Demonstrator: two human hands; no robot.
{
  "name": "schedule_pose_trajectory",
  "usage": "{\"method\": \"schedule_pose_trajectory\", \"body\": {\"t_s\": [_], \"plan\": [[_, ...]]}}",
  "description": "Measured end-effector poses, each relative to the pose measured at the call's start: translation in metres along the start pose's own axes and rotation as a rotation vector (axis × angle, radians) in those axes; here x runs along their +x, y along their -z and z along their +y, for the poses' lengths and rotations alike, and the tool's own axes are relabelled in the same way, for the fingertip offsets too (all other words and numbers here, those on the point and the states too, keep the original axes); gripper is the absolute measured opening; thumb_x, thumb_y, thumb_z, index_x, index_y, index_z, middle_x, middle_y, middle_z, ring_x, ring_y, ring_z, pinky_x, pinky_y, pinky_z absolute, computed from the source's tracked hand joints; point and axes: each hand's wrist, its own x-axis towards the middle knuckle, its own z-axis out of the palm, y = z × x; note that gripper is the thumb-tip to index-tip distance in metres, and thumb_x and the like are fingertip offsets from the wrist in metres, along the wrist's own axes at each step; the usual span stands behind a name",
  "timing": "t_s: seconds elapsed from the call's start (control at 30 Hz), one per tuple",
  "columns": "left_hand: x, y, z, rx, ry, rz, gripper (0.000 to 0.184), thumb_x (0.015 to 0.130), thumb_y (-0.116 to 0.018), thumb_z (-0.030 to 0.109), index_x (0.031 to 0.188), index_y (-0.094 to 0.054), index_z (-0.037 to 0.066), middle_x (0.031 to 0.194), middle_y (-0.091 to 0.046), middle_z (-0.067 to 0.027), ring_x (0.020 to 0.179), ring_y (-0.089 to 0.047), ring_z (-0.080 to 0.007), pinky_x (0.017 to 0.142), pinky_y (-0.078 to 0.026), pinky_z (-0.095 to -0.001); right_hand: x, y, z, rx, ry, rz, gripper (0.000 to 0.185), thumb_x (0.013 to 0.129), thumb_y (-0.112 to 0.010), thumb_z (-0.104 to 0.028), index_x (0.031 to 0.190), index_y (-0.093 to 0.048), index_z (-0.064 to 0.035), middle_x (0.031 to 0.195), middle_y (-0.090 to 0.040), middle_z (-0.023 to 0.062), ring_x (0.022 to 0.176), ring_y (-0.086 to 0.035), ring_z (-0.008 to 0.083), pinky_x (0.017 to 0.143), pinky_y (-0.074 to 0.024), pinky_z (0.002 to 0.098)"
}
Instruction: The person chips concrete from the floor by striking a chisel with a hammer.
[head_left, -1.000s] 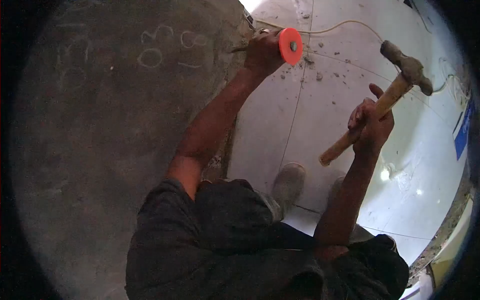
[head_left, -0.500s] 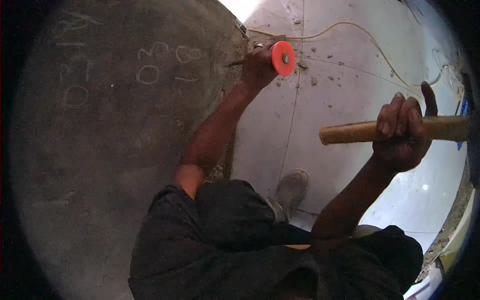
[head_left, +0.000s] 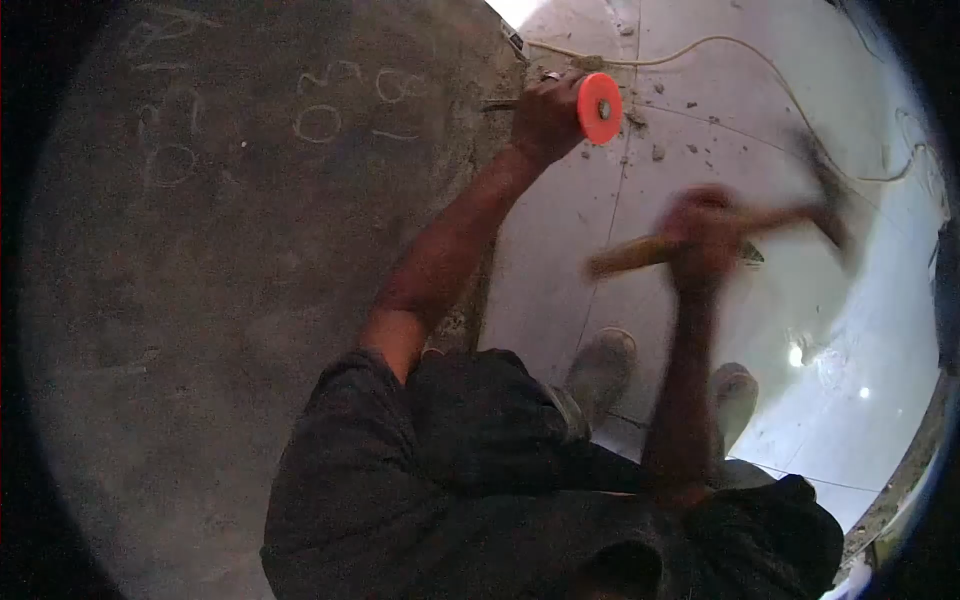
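Note:
My left hand point(head_left: 546, 118) is closed around a chisel point(head_left: 604, 109) fitted with a round orange-red hand guard point(head_left: 592, 128). The chisel's shank points left at the lower edge of the dark wall point(head_left: 300, 260); whether its tip touches the wall, I cannot tell. My right hand point(head_left: 702, 235), smeared by motion, grips a hammer by its wooden handle point(head_left: 632, 257). The hammer's blurred dark head point(head_left: 832, 200) is to the right of that hand, apart from the chisel.
Chalk numbers point(head_left: 320, 124) mark the wall. Rubble bits point(head_left: 658, 152) lie scattered on the pale tiled floor point(head_left: 545, 250). A cream cable point(head_left: 735, 42) curves across the floor beyond my hands. My shoes point(head_left: 603, 368) are on the tiles below.
My right hand has swung the hammer leftward, bringing its head into view. My left hand still holds the chisel; the whole view has shifted slightly.

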Motion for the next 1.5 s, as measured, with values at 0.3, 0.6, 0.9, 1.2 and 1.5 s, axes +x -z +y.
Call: {"method": "schedule_pose_trajectory", "body": {"t_s": [0.3, 0.6, 0.9, 1.2, 1.5], "plan": [[0.002, -0.002, 0.001, -0.016, 0.009, -0.040, 0.032, 0.070, -0.069, 0.025, 0.094, -0.060, 0.007, 0.083, -0.060, -0.0101, 0.071, -0.062, -0.0284, 0.061, -0.051, -0.0379, 0.048, -0.011, -0.078, -0.218, -0.052, 0.034, 0.017, 0.083, -0.052, -0.017, 0.074, -0.059, -0.0038, 0.062, -0.057, 0.0040, 0.057, -0.057, 0.0154, 0.051, -0.0477, 0.0295], [0.006, -0.010, -0.009, -0.029, -0.020, -0.009, 0.032, 0.071, -0.069, 0.023, 0.097, -0.060, 0.007, 0.087, -0.062, -0.0086, 0.071, -0.062, -0.0278, 0.062, -0.051, -0.0373, 0.006, -0.033, -0.007, -0.789, -0.468, -0.350, 0.015, 0.081, -0.053, -0.015, 0.082, -0.056, -0.0011, 0.060, -0.055, 0.0057, 0.052, -0.055, 0.0161, 0.047, -0.0462, 0.0313], [-0.005, -0.006, -0.001, -0.015, 0.016, -0.037, 0.034, 0.070, -0.070, 0.019, 0.101, -0.061, 0.008, 0.092, -0.063, -0.0079, 0.075, -0.064, -0.0270, 0.064, -0.053, -0.0374, 0.032, -0.006, -0.024, -0.100, 0.290, -0.016, 0.027, 0.086, -0.049, -0.027, 0.082, -0.059, -0.0019, 0.066, -0.057, 0.0069, 0.065, -0.056, 0.0164, 0.068, -0.0483, 0.0352], [-0.002, -0.003, 0.001, -0.076, -0.009, 0.011, 0.034, 0.072, -0.071, 0.024, 0.102, -0.061, 0.010, 0.090, -0.063, -0.0104, 0.073, -0.064, -0.0279, 0.061, -0.053, -0.0375, 0.059, -0.009, -0.099, 0.022, -0.150, 0.073, 0.019, 0.077, -0.059, -0.013, 0.092, -0.057, -0.0025, 0.061, -0.052, 0.0042, 0.052, -0.053, 0.0146, 0.051, -0.0466, 0.0294], [0.004, -0.009, -0.012, 0.020, -0.036, 0.031, 0.038, 0.071, -0.072, 0.023, 0.102, -0.058, 0.008, 0.087, -0.063, -0.0102, 0.077, -0.063, -0.0284, 0.063, -0.053, -0.0370, 0.001, -0.033, -0.028, -0.259, -0.784, -0.248, 0.011, 0.075, -0.056, -0.012, 0.076, -0.054, -0.0015, 0.064, -0.051, 0.0032, 0.048, -0.050, 0.0117, 0.042, -0.0425, 0.0246]]}}
